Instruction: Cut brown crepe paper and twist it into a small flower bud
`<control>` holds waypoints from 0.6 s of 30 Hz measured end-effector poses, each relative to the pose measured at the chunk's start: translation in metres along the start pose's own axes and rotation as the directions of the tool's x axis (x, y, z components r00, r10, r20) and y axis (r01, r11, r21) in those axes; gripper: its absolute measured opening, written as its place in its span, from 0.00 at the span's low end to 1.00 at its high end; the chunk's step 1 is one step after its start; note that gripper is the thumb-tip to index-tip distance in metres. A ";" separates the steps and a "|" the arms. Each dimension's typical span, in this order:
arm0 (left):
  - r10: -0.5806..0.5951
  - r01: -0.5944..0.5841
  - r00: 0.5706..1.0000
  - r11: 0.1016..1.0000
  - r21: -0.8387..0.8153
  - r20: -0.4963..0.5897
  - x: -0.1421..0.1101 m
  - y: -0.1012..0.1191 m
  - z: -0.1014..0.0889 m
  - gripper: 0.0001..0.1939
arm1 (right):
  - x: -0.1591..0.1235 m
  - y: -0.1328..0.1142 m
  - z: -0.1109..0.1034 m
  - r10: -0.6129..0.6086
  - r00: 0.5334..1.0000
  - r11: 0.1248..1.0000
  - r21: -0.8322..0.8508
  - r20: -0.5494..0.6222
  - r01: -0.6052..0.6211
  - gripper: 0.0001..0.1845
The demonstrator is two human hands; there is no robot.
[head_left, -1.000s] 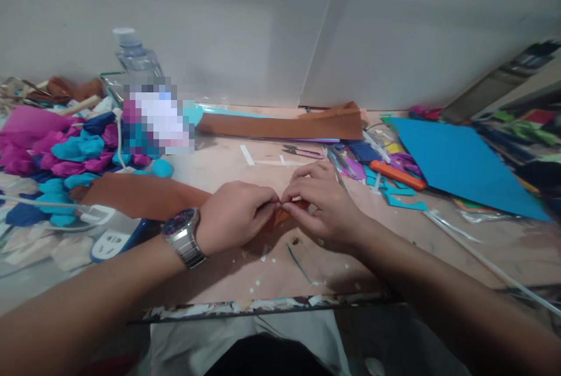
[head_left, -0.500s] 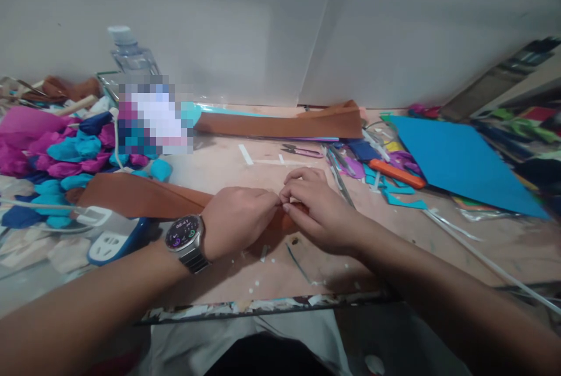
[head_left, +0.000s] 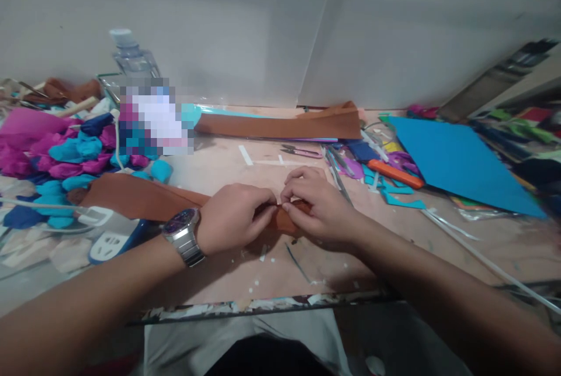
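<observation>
A long strip of brown fabric or paper (head_left: pixel 138 197) runs from the left of the table under my left hand and comes out between both hands. My left hand (head_left: pixel 239 215), with a watch (head_left: pixel 180 225) on its wrist, pinches the strip's upper edge between thumb and forefinger. Close beside it my right hand (head_left: pixel 319 206) pinches the same strip, its fingertips almost touching the left ones. The strip's right end is partly hidden under my right palm.
Pink and blue crumpled pieces (head_left: pixel 76 148) and a power socket (head_left: pixel 111 241) are at left, with a bottle (head_left: pixel 135 60) behind. Another brown strip (head_left: pixel 280 127) lies at the back. Thread snips (head_left: pixel 302 152), an orange cutter (head_left: pixel 394 174) and a blue sheet (head_left: pixel 464 165) lie right.
My left fingertips have drawn slightly left, away from the right ones, and the left wrist has turned. More of the brown strip shows between the hands.
</observation>
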State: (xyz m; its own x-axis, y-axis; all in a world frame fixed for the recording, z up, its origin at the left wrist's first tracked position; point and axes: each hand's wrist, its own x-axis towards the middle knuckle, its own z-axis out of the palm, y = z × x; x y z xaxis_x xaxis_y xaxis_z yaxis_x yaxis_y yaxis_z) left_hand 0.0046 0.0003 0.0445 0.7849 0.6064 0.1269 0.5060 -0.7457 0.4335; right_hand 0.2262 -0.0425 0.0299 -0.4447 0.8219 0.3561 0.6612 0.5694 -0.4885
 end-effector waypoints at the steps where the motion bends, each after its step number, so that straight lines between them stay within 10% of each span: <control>1: -0.006 0.006 1.000 1.000 -0.015 0.006 0.000 0.000 -0.001 0.11 | 0.000 0.000 0.000 -0.002 1.000 1.000 0.001 0.002 0.002 0.05; 18: -0.150 0.157 0.980 0.987 -0.044 0.134 0.005 -0.014 -0.018 0.10 | 0.003 0.012 -0.009 -0.013 1.000 0.997 -0.080 -0.016 0.012 0.04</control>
State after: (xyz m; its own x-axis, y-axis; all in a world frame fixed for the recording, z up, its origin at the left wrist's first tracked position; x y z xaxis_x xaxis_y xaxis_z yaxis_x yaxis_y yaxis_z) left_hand -0.0045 0.0188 0.0548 0.7411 0.6687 -0.0603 0.6068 -0.6286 0.4865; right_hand 0.2383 -0.0338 0.0325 -0.4440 0.8137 0.3751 0.7018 0.5761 -0.4191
